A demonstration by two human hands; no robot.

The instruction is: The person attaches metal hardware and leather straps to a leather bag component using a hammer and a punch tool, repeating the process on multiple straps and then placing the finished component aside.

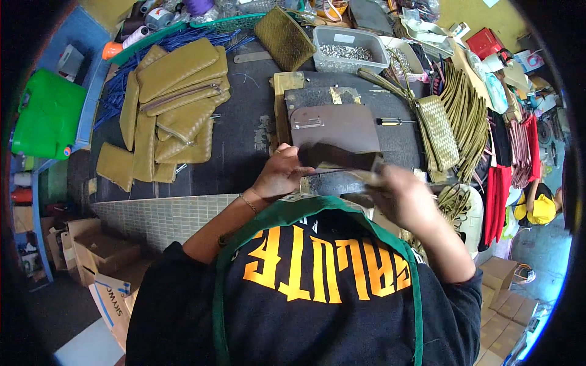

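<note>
A dark brown strip [339, 157], perhaps leather, stretches in front of my chest at the near edge of the workbench. My left hand [283, 174] pinches its left end between thumb and fingers. At its right end my right hand [404, 192] is smeared by motion, so its grip does not show. A thin pale thing by the right fingers is too blurred to name. Just beyond the hands, a brown leather panel [351, 125] with rounded corners lies flat on a dark worn block [293, 96]. Small metal pieces [307, 122] rest on the panel.
Olive woven pouches [177, 73] are heaped at the left. A screwdriver [395, 121] lies right of the panel, near a woven pouch [438, 131] and olive strips [464, 107]. Behind stand a plastic tub [350, 61] of metal bits and a steel ruler [253, 57].
</note>
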